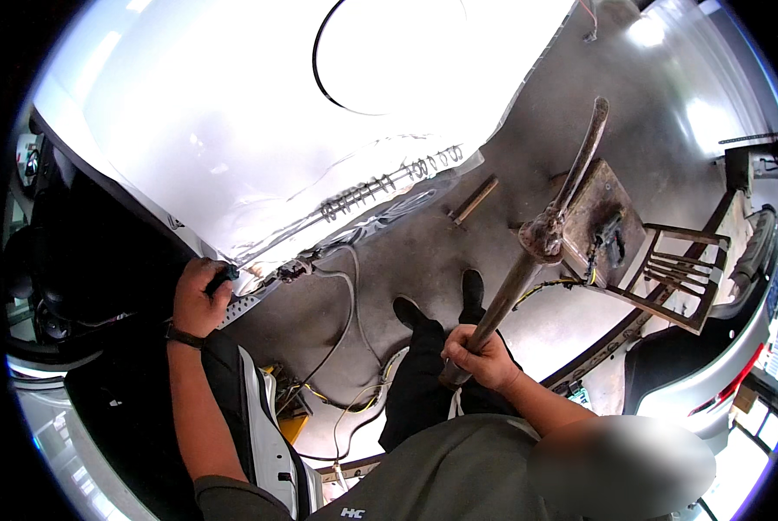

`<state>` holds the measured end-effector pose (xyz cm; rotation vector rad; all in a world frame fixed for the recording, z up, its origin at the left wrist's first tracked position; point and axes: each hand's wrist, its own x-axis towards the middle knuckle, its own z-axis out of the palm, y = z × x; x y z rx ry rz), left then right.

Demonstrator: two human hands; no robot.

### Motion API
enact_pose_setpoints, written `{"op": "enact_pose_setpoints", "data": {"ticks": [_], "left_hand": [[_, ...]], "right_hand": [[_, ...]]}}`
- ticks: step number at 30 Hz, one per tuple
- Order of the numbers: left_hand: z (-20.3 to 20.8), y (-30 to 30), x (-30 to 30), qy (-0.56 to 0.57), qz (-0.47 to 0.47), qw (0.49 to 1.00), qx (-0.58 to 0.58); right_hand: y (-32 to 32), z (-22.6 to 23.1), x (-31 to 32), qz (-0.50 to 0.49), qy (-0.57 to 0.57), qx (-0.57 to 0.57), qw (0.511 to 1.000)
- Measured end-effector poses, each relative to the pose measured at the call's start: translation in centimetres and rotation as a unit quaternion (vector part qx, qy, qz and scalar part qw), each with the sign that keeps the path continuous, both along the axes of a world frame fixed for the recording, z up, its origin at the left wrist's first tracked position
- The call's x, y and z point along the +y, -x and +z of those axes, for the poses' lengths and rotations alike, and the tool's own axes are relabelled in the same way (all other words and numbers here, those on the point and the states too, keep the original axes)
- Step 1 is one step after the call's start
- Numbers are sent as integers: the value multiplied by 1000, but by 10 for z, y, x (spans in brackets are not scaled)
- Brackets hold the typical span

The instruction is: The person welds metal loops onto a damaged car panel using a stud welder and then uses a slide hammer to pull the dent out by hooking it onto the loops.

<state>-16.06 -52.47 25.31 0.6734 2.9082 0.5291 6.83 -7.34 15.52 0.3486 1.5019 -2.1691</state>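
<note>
My right hand (486, 358) is wrapped round the lower end of a long rusty metal bar (506, 300) with a thick collar and a curved arm at its top. The bar slants up to the right, away from my body. At the left, my left hand (201, 297) is closed on a small black piece (222, 278) at the panel's edge by the door opening; its kind is not clear. Along the lower part of the white car panel (215, 130) runs a row of metal pull rings (363, 196) with a rod through them. The metal around them is crumpled and bare.
A wooden chair (680, 269) and a stool (602, 208) with a dark tool on it stand to the right. A hammer-like tool (476, 201) lies on the floor. Cables (354, 304) hang from the panel toward a yellow machine (293, 425). Another car's rear (710, 373) stands at right.
</note>
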Motion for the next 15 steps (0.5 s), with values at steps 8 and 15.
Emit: {"op": "enact_pose_setpoints", "data": {"ticks": [8,15], "left_hand": [[5,0,4,22,-5,1000,-4],[1,3,3,-36,-14,998,50]], "right_hand": [[2,3,-5,-5,-13,13,1000],[-2,-2,-5,-12,15,-2,1000]]}}
